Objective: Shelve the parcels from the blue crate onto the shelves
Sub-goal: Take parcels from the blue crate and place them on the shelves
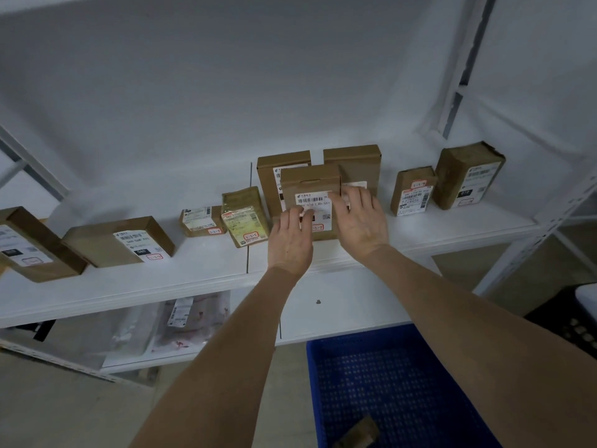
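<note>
Parcel [310, 185]: upright on shelf [452, 227], mid-row, label outward, just in front of two rear boxes [355, 160]; base apparently down on the board.
Left hand [290, 240]: laid against lower front face, fingers loosely bent, clasping nothing.
Right hand [363, 221]: at right edge, thumb on front, fingers spread past the edge; pinching or merely steadying, cannot tell.
Shelved so far: six other parcels [119, 240] along the same shelf, besides the rear boxes; labels mostly outward.
Crate [403, 383]: below right, mesh floor showing; one brown packet [357, 431] at near edge, partly cut off by frame.
Lower shelf [339, 321]: plastic bags [190, 321]; origin not determinable.
Progress: judged late; bulk apparently shelved.
Outstanding: release and squaring of parcel; shelving of packet; unseen crate corners unchecked.
</note>
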